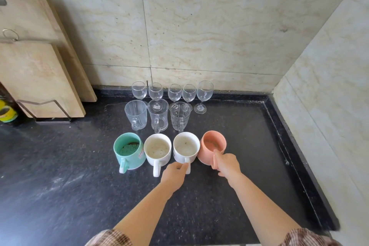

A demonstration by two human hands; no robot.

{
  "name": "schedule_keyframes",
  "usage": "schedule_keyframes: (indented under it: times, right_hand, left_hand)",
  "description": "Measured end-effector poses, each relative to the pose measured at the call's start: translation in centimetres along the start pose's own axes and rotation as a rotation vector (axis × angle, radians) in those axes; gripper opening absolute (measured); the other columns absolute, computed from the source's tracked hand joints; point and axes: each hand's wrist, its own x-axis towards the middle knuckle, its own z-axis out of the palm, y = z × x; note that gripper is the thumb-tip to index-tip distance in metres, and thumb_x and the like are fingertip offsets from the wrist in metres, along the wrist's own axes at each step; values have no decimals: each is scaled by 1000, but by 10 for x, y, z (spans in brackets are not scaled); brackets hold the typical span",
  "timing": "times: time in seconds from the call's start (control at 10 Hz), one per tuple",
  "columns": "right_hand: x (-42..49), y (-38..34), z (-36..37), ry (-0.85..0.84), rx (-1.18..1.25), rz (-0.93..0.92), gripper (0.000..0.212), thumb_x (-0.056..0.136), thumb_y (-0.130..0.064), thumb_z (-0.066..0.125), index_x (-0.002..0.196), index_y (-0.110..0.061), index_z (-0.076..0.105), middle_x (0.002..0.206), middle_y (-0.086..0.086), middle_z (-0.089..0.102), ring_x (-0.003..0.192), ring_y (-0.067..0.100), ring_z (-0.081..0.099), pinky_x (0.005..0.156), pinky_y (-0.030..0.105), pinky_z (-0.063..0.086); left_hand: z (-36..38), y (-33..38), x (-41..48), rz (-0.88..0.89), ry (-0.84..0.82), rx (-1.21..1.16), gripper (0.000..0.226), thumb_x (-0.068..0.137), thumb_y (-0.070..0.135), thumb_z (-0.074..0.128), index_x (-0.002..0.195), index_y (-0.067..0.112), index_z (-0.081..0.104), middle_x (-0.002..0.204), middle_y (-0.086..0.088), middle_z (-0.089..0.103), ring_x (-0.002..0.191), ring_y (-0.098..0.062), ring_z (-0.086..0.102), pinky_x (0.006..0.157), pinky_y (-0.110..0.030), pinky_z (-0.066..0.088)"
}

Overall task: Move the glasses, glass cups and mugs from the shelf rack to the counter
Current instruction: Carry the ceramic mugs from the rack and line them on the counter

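Observation:
On the black counter (60,166) stand three rows. Several wine glasses (175,93) line the back by the wall. Three glass cups (158,115) with handles form the middle row. In front are a green mug (129,149), a white mug (157,151), a second white mug (186,147) and a pink mug (211,147). My left hand (173,173) grips the handle of the second white mug. My right hand (226,164) holds the pink mug's handle, and that mug is tilted toward me. No shelf rack is in view.
Two wooden cutting boards (34,74) lean in a wire holder (50,106) at the left against the tiled wall. A yellow and green object (7,113) sits at the far left edge. The counter's raised rim (283,126) runs along the right side by the side wall.

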Motion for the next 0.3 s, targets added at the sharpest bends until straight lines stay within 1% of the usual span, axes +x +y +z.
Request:
schedule_keyframes:
  times: [0.1,0.2,0.3]
  right_hand:
    - [-12,-2,-6,176,-249,-192,39,92,-41,51,111,-8,54,101,8,62,83,24,64,70,37,52]
    - [-27,-5,-6,249,-289,-379,31,90,-32,56,109,-8,54,108,8,58,80,21,55,66,33,44]
    - [-53,-26,-13,156,-118,-456,20,87,-31,60,103,-18,58,102,0,58,86,17,53,70,28,41]
  left_hand:
    - [-15,-4,-4,167,91,38,20,94,28,46,81,18,58,70,0,54,63,-17,50,58,-29,40]
    - [-39,-5,-13,326,238,133,19,92,21,45,106,17,58,93,-2,59,85,-25,56,70,-32,43]
    - [-69,-21,-15,425,471,448,34,93,24,42,126,19,47,127,-5,49,115,-27,44,91,-37,38]
